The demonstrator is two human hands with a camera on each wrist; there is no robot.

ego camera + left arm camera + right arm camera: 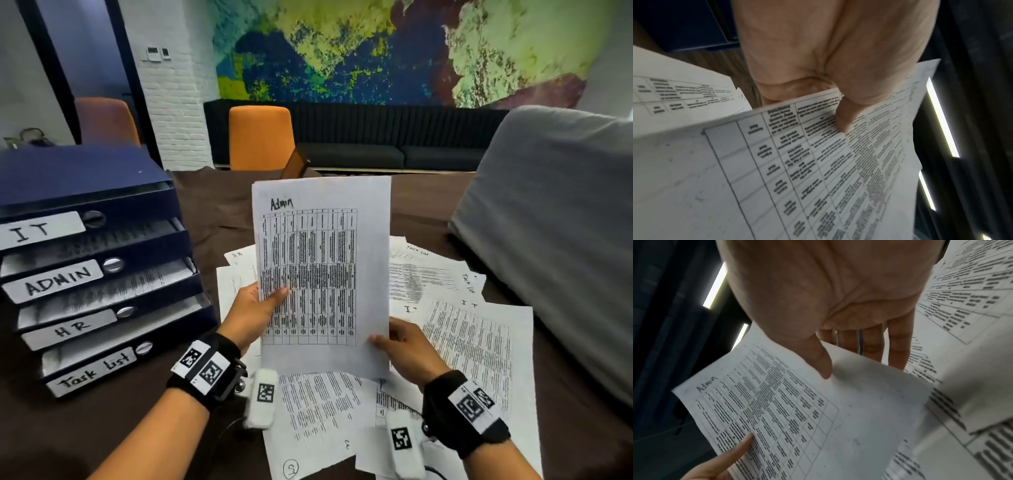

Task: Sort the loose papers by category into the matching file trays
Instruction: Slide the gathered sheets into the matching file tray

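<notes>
The held sheet [322,274] reads "Admin"; tray labels read "IT" [41,230], "ADMIN" [56,279], "HR" [70,329], "Task list" [92,371]; a loose sheet [424,270] reads "Task list"

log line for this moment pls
step: read label | held: Admin sheet | left hand: pinches left edge | right hand: pinches lower right corner | target: ADMIN tray | loose papers: unsorted

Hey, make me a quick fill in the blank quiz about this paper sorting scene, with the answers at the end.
1. The sheet held up by both hands has the handwritten word ____ at its top.
2. The top drawer label of the file tray stack reads ____.
3. The bottom drawer label reads ____.
4. The left hand pinches the sheet's left edge; the right hand holds its lower ____ corner.

Answers: Admin; IT; Task list; right
</notes>
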